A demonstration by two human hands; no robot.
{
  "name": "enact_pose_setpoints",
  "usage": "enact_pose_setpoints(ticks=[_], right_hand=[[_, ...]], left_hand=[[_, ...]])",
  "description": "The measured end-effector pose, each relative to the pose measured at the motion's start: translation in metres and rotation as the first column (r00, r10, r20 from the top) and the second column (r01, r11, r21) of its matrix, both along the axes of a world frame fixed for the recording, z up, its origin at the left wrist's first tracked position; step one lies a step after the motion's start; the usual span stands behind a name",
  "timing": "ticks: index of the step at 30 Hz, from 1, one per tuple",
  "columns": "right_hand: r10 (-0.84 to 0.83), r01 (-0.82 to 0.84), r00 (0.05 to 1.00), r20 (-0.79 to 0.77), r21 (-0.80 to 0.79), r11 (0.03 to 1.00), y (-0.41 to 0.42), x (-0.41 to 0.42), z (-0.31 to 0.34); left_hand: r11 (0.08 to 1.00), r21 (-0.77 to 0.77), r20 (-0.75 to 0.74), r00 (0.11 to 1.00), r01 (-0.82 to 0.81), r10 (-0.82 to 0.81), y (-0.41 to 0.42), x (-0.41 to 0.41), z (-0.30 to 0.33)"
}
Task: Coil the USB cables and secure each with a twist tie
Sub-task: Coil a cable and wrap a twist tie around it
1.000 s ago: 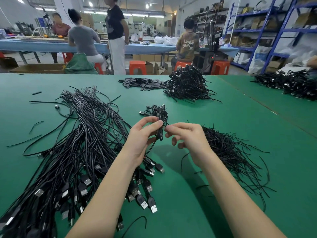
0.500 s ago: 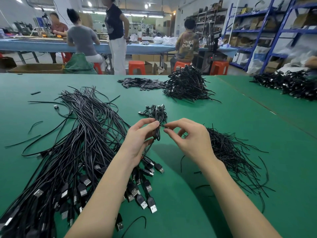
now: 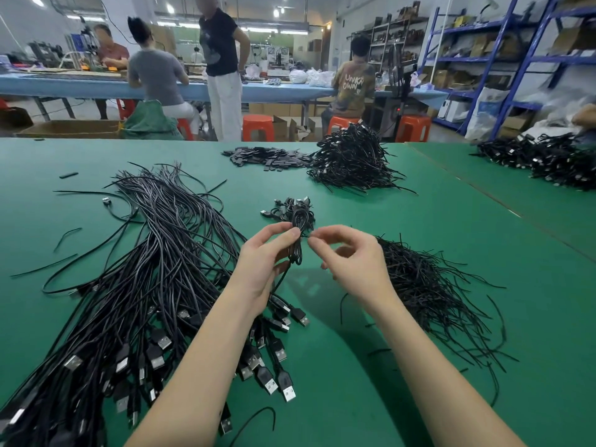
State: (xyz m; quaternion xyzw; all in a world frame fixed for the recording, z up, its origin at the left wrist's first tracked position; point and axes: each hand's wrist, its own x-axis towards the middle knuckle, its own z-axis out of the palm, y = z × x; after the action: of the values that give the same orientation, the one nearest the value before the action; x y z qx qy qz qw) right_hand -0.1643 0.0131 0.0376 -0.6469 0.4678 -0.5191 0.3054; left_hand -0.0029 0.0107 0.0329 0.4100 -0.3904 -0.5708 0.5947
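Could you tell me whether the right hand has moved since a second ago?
Yes. The right hand has risen slightly up the frame, away from the person, against the twist tie pile, keeping its grip at the coiled cable.

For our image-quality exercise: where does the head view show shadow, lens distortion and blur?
Head view: shadow falls on the green table under the hands; the wide lens bends the blue shelving at the right edge; the right hand looks slightly soft; the faces in the background are blurred.

Coiled black USB cable [image 3: 297, 243] upright above green table, tie at mid-coil too small to resolve. Loose cable bundle [image 3: 135, 285] fanned at left; twist-tie pile [image 3: 429, 285] at right.
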Motion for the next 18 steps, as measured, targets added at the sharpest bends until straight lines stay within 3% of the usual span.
enact_pose_setpoints(ticks=[2,4,15,18], right_hand=[[-0.118,0.028,0.958,-0.261,-0.324,0.946,-0.002,-0.006,-0.005],[-0.178,0.008,0.919,-0.353,-0.435,0.900,-0.001,-0.010,-0.006],[-0.292,0.004,0.879,-0.377,-0.606,0.795,-0.003,-0.015,-0.011],[-0.240,0.021,0.915,-0.324,-0.557,0.830,-0.004,-0.014,-0.015]], left_hand=[[0.999,0.031,0.000,1.000,0.016,-0.016,-0.001,0.002,-0.001],[0.998,0.042,0.013,0.999,0.038,-0.038,-0.002,0.002,-0.001],[0.991,0.092,-0.002,0.995,0.101,-0.101,-0.001,0.002,-0.003],[0.992,0.092,0.003,0.996,0.087,-0.088,-0.001,0.002,-0.005]])
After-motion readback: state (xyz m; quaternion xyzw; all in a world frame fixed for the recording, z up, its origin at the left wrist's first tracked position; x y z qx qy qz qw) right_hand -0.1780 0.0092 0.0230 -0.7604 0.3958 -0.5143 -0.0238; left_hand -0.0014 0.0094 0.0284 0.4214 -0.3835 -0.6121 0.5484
